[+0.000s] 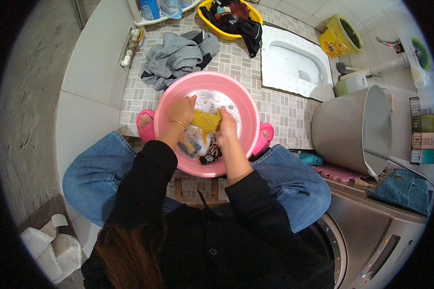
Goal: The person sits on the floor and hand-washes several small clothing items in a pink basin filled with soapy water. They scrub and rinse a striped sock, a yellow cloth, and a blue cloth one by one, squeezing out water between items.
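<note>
Yellow cloth point(206, 121) lies between your left hand point(182, 111) and right hand point(228, 124), both grips closed on its ends, inside the pink basin point(247, 101). Work it low over the suds point(210, 99), clear of the striped cloth point(211, 152) below your right grip.

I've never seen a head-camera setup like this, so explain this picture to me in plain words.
There is no robot here, only a person's two bare hands. The picture comes from a wide fisheye camera worn on the head and looking down, so straight edges bend near the rim. The left hand and right hand hold a yellow cloth between them, over the sudsy water in a pink basin. A dark striped cloth lies in there too. The basin stands on a tiled floor. Beyond it are a heap of gray clothing, a yellow basin of dark clothes and a white squat toilet.
</note>
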Demonstrator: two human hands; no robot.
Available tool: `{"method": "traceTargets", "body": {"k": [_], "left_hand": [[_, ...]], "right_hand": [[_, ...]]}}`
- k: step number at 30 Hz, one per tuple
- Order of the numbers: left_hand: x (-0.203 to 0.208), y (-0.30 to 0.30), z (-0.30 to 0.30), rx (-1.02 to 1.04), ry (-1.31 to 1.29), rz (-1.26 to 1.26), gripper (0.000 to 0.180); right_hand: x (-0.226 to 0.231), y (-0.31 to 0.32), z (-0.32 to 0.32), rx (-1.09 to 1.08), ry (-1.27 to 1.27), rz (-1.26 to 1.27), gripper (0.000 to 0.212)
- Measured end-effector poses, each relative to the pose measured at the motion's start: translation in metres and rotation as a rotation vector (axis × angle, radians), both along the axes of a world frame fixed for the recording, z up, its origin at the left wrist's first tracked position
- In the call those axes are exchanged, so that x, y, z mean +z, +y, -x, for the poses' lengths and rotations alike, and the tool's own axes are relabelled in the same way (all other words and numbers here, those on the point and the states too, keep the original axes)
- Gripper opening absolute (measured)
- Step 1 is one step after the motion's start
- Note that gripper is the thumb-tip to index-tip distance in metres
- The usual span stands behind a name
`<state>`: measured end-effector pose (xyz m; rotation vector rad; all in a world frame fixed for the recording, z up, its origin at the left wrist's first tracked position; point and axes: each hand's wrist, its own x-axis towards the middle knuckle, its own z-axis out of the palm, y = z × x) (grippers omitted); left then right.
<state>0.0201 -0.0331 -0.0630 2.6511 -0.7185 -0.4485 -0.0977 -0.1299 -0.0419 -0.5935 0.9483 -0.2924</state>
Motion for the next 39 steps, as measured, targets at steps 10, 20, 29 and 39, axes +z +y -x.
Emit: {"method": "traceTargets", "body": {"k": [10,20,29,39], "left_hand": [[-0.054,-0.007,0.044,-0.063,0.058,-0.011,0.036],[0.062,-0.038,0.125,-0.163,0.097,0.447,0.023],[0.086,-0.02,0.129,-0.149,0.094,0.649,0.015],[0.034,-0.002,0.028,-0.121,-0.047,0.074,0.03]], "right_hand": [[-0.069,-0.018,0.03,0.182,0.304,-0.059,0.035],[-0.071,-0.002,0.03,0.079,-0.587,-0.223,0.036],[0.02,-0.002,0.014,0.008,-0.136,-0.364,0.035],[-0.008,0.002,0.006,0.066,0.071,-0.052,0.045]]}}
